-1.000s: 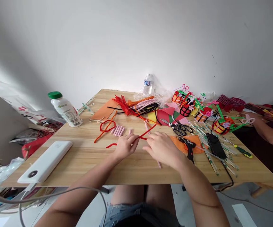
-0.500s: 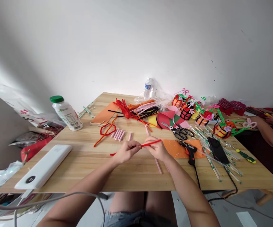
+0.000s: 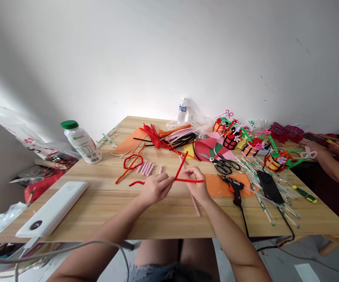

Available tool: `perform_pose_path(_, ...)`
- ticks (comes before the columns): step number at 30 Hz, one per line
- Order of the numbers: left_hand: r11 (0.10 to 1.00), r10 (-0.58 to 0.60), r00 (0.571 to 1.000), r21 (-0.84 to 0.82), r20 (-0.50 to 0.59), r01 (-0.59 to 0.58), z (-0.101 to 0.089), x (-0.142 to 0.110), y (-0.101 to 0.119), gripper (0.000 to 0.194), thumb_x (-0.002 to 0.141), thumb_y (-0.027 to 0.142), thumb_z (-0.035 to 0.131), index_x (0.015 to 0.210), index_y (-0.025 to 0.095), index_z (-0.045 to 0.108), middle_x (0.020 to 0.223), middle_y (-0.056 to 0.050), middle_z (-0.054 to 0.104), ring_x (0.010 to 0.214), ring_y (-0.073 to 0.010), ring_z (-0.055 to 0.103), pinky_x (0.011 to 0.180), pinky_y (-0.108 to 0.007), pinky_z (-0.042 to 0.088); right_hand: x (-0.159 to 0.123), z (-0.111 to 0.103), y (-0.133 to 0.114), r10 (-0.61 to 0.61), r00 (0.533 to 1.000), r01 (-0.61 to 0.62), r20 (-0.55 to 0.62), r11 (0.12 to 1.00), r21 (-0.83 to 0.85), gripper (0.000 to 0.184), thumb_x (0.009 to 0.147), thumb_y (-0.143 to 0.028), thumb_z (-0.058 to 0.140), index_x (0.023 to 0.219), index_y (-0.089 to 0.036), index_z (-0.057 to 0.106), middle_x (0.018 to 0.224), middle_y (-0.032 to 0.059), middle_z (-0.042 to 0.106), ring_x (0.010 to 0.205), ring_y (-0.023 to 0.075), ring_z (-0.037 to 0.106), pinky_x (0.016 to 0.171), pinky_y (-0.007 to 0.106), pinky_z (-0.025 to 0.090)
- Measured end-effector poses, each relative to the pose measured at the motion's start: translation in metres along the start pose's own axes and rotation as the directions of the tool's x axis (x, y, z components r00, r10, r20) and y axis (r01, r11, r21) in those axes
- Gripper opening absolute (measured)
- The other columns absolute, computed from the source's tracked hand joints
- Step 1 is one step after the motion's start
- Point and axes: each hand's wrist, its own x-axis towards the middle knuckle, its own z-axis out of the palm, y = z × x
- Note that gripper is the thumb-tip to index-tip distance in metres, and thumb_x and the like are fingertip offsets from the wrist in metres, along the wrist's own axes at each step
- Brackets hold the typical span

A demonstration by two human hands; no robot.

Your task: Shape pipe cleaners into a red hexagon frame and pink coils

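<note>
My left hand (image 3: 157, 190) pinches a red pipe cleaner (image 3: 182, 166) in front of me, above the table. Two red prongs spread in a V from those fingertips, one rising, one running level to the right. Another wavy red end (image 3: 136, 183) pokes out on the left of this hand. My right hand (image 3: 197, 186) has its fingers curled by the level prong, which crosses in front of them; their exact grip is partly hidden. Behind lie a red pipe-cleaner ring (image 3: 141, 160) with an orange pipe cleaner (image 3: 125, 172) across it, and several pink coiled pieces (image 3: 148, 168).
A glue gun (image 3: 237, 192) rests on orange paper at right, near scissors (image 3: 220, 166), a phone (image 3: 271, 186), straws and a screwdriver (image 3: 306, 194). Small decorated baskets (image 3: 278, 160) stand behind. A white power bank (image 3: 53, 207) and a bottle (image 3: 83, 143) are left. Another person's arm (image 3: 330, 162) shows far right.
The red strands between my hands have parted into a V, one prong swinging up. My right hand has shifted slightly right, away from the left, and more of the red tail shows at left.
</note>
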Motion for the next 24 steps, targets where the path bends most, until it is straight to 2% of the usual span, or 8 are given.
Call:
perform_pose_path(3, 0.983, 0.126, 0.992, 0.134, -0.02, -0.122, 0.002, -0.002, -0.003, 0.019, 0.086, 0.015, 0.048, 0.098, 0.015, 0.063, 0.065, -0.002, 0.056, 0.055, -0.0102, 0.047, 0.05, -0.023, 0.031, 0.0, 0.0, 0.007, 0.299, 0.91, -0.35, 0.286, 0.925, 0.147, 0.03, 0.077, -0.045, 0.064, 0.08, -0.015, 0.064, 0.072, 0.0026, 0.06, 0.067, 0.0151, 0.055, 0.066, 0.03, 0.047)
perform_pose_path(5, 0.984, 0.129, 0.991, 0.121, 0.021, -0.131, 0.003, -0.003, -0.002, 0.019, 0.086, 0.016, 0.047, 0.096, 0.016, 0.064, 0.064, -0.001, 0.055, 0.055, -0.0104, 0.048, 0.05, -0.023, 0.031, 0.001, 0.001, 0.011, 0.298, 0.862, -0.394, 0.41, 0.903, 0.172, 0.033, 0.073, -0.046, 0.068, 0.085, -0.015, 0.066, 0.075, 0.0034, 0.063, 0.07, 0.016, 0.058, 0.068, 0.03, 0.048)
perform_pose_path(7, 0.998, 0.052, 0.996, 0.025, 0.073, -0.054, 0.002, -0.001, 0.001, 0.02, 0.087, 0.019, 0.045, 0.092, 0.016, 0.065, 0.062, -0.001, 0.054, 0.054, -0.0098, 0.047, 0.05, -0.022, 0.031, 0.002, 0.001, 0.011, 0.18, 0.903, -0.262, 0.391, 0.951, 0.167, 0.028, 0.074, -0.042, 0.07, 0.086, -0.016, 0.068, 0.078, 0.0039, 0.065, 0.073, 0.0167, 0.059, 0.071, 0.031, 0.048)
perform_pose_path(10, 0.927, -0.194, 0.956, -0.277, 0.222, 0.253, -0.001, 0.002, 0.007, 0.026, 0.088, 0.026, 0.043, 0.08, 0.015, 0.066, 0.062, -0.002, 0.054, 0.055, -0.0091, 0.047, 0.052, -0.021, 0.034, 0.002, -0.002, 0.006, -0.195, 0.936, 0.183, 0.294, 0.981, 0.068, 0.012, 0.081, -0.03, 0.065, 0.08, -0.019, 0.069, 0.079, 0.0055, 0.065, 0.08, 0.0183, 0.058, 0.078, 0.035, 0.048)
perform_pose_path(13, 0.589, -0.419, 0.772, -0.504, 0.478, 0.631, -0.005, 0.006, 0.006, 0.032, 0.086, 0.037, 0.047, 0.073, 0.013, 0.065, 0.054, 0.001, 0.049, 0.051, -0.0086, 0.044, 0.049, -0.02, 0.033, -0.001, -0.004, 0.002, -0.513, 0.813, 0.545, 0.276, 0.837, -0.047, 0.013, 0.086, -0.019, 0.055, 0.089, -0.02, 0.068, 0.085, 0.0082, 0.066, 0.084, 0.0193, 0.058, 0.079, 0.037, 0.049)
perform_pose_path(16, 0.409, -0.443, 0.655, -0.512, 0.613, 0.755, -0.007, 0.007, 0.003, 0.036, 0.084, 0.042, 0.047, 0.075, 0.011, 0.064, 0.046, 0.004, 0.038, 0.043, -0.0074, 0.034, 0.043, -0.02, 0.028, -0.007, -0.001, 0.003, -0.529, 0.801, 0.569, 0.279, 0.818, -0.084, 0.017, 0.088, -0.017, 0.05, 0.095, -0.018, 0.066, 0.091, 0.0102, 0.066, 0.083, 0.019, 0.06, 0.075, 0.035, 0.051)
perform_pose_path(20, 0.791, -0.393, 0.867, -0.368, 0.307, 0.489, -0.001, 0.004, 0.004, 0.026, 0.086, 0.033, 0.048, 0.094, 0.014, 0.064, 0.077, -0.006, 0.06, 0.063, -0.0125, 0.052, 0.058, -0.024, 0.043, -0.009, 0.006, 0.006, -0.08, 0.97, 0.085, 0.232, 0.996, -0.013, 0.017, 0.086, -0.029, 0.055, 0.083, -0.016, 0.066, 0.065, 0.0032, 0.06, 0.055, 0.0137, 0.057, 0.053, 0.027, 0.049)
perform_pose_path(24, 0.972, -0.158, 0.978, -0.155, 0.138, 0.179, 0.003, 0.001, 0.008, 0.023, 0.088, 0.019, 0.043, 0.097, 0.015, 0.064, 0.091, -0.011, 0.061, 0.08, -0.017, 0.057, 0.07, -0.029, 0.047, -0.004, 0.007, 0.008, 0.291, 0.872, -0.36, 0.395, 0.926, 0.114, 0.029, 0.081, -0.042, 0.06, 0.08, -0.014, 0.064, 0.048, -0.0039, 0.05, 0.04, 0.0095, 0.046, 0.041, 0.022, 0.041)
